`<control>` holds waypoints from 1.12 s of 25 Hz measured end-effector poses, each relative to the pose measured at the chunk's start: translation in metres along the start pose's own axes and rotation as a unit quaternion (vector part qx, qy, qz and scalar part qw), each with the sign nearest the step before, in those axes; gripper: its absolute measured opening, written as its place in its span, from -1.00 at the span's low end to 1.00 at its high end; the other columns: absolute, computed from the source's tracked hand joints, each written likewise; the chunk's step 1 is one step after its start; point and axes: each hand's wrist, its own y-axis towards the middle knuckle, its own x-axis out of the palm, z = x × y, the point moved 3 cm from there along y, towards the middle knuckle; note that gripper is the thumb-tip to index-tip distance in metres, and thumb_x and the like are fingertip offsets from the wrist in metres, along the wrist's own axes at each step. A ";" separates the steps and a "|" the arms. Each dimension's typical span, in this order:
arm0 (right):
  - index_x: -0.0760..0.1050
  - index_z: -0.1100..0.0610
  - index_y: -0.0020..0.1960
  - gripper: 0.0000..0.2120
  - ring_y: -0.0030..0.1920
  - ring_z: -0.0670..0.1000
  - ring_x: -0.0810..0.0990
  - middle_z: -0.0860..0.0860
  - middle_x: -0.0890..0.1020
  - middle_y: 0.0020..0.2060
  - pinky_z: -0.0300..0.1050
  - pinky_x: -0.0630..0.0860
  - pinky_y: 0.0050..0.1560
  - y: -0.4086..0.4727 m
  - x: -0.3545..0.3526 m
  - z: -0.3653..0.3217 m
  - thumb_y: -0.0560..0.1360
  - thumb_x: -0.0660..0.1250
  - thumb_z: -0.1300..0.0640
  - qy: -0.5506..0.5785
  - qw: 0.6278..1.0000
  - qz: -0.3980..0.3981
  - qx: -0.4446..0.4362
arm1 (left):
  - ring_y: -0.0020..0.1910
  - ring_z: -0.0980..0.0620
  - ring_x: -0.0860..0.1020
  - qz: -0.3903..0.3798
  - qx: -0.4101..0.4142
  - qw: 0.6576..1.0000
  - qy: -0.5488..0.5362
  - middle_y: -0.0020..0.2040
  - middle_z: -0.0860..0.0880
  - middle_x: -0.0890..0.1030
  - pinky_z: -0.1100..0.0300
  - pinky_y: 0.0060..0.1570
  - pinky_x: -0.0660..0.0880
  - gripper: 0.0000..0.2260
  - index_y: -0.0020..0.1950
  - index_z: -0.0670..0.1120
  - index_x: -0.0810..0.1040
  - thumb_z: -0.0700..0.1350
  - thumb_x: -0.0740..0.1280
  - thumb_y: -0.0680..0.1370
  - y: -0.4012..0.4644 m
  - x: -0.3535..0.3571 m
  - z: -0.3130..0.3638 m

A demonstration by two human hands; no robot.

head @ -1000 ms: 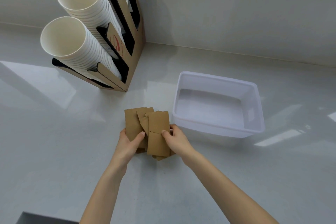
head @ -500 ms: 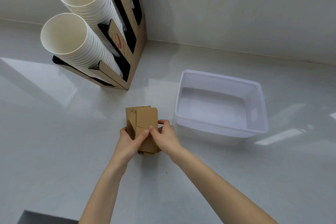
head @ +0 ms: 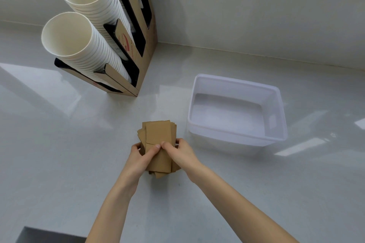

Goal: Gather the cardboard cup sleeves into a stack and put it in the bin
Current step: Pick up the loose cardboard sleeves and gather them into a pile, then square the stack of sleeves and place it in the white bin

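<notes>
A stack of brown cardboard cup sleeves (head: 158,134) is held over the white counter, slightly uneven, with a few corners sticking out at the left and bottom. My left hand (head: 141,156) grips its left side, thumb on top. On the right side, my right hand (head: 178,151) holds the stack with its thumb pressed on the top sleeve. The white plastic bin (head: 276,140) stands empty just to the right of the stack, apart from my hands.
A cardboard cup dispenser (head: 146,45) with tall stacks of white paper cups (head: 83,45) stands at the back left against the wall. A dark edge (head: 39,235) shows at the bottom left of the counter.
The spread sleeves have been pushed together into one tighter stack. Both hands have closed in toward each other on it.
</notes>
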 end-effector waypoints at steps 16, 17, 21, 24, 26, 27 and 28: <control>0.15 0.05 0.36 -0.45 0.12 -0.05 0.44 -0.07 0.40 0.13 -0.20 0.44 0.06 -0.051 -0.037 0.030 0.46 0.31 0.01 -0.024 0.993 -0.065 -0.098 | 0.14 0.03 0.52 -0.196 0.062 0.975 0.085 0.20 -0.04 0.50 0.25 -0.04 0.54 0.07 0.33 0.00 0.25 0.32 0.52 -0.08 -0.032 0.019 -0.015; 0.15 0.03 0.36 -0.45 0.11 -0.06 0.43 -0.08 0.40 0.14 -0.22 0.43 0.04 -0.054 -0.042 0.031 0.46 0.32 0.02 -0.033 0.991 -0.054 -0.115 | 0.14 0.04 0.52 -0.207 0.071 0.970 0.102 0.21 -0.03 0.49 0.29 -0.07 0.55 0.04 0.35 -0.01 0.22 0.30 0.51 -0.03 -0.034 0.023 -0.013; 0.20 -0.13 0.23 -0.53 0.23 -0.06 0.44 -0.07 0.44 0.21 -0.25 0.45 0.08 -0.064 -0.071 0.037 0.44 0.34 0.09 -0.050 0.980 -0.013 -0.191 | 0.07 0.22 0.49 -0.214 0.141 0.958 0.131 0.13 0.17 0.40 0.46 -0.20 0.52 -0.24 0.33 0.06 0.14 0.03 0.44 0.24 -0.041 0.052 0.000; 0.25 -0.24 0.14 -0.53 0.23 -0.12 0.46 -0.07 0.48 0.21 -0.20 0.48 0.18 -0.073 -0.095 0.041 0.36 0.37 0.10 -0.055 0.969 0.027 -0.240 | 0.04 0.42 0.49 -0.238 0.209 0.939 0.131 0.15 0.22 0.42 0.48 -0.16 0.48 -0.28 0.33 0.11 0.13 -0.10 0.43 0.28 -0.046 0.075 0.009; 0.29 -0.15 0.21 -0.48 0.20 -0.19 0.47 -0.07 0.49 0.19 -0.32 0.47 0.15 -0.080 -0.106 0.041 0.32 0.37 0.11 -0.049 0.961 0.055 -0.266 | 0.11 0.37 0.48 -0.243 0.242 0.930 0.130 0.19 0.18 0.46 0.45 -0.06 0.47 -0.28 0.31 0.17 0.18 -0.07 0.46 0.26 -0.046 0.087 0.011; 0.28 -0.07 0.27 -0.43 0.19 -0.24 0.46 -0.08 0.47 0.19 -0.42 0.45 0.10 -0.082 -0.111 0.043 0.32 0.37 0.12 -0.042 0.958 0.064 -0.276 | 0.13 0.32 0.48 -0.237 0.254 0.927 0.137 0.19 0.14 0.47 0.44 -0.03 0.46 -0.31 0.28 0.22 0.20 -0.04 0.45 0.25 -0.045 0.092 0.011; 0.25 -0.02 0.32 -0.38 0.18 -0.29 0.45 -0.08 0.45 0.20 -0.50 0.41 0.06 -0.083 -0.114 0.046 0.31 0.37 0.14 -0.039 0.956 0.071 -0.283 | 0.14 0.30 0.48 -0.233 0.270 0.922 0.149 0.19 0.11 0.47 0.44 0.00 0.44 -0.34 0.24 0.26 0.21 -0.02 0.43 0.25 -0.045 0.097 0.012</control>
